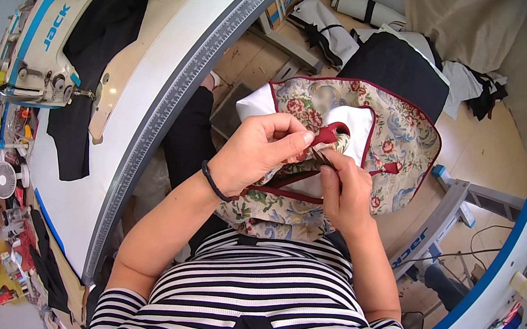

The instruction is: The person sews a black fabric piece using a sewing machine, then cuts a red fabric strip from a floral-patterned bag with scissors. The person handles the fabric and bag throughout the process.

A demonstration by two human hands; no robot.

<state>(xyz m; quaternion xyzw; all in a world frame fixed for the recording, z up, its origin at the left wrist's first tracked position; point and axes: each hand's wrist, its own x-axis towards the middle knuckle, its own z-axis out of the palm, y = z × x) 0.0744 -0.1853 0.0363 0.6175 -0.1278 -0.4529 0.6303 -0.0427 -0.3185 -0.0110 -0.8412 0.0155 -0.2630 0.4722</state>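
A floral tapestry fabric [401,122] with dark red binding and white lining lies over my lap. My left hand [255,152] pinches a folded edge of it, beside a small dark red binding loop [329,134]. My right hand [346,193] is closed around small dark thread snips [321,158], their blades at the fabric just right of my left fingertips. The exact point where they meet the fabric is partly hidden by my fingers.
At left stands a white sewing machine [58,8] with black cloth [68,151] on its table, edged by a ruler [214,43]. Fabric bundles [347,10] lie ahead. A second table [493,261] is at right. A person [0,256] sits at the far left.
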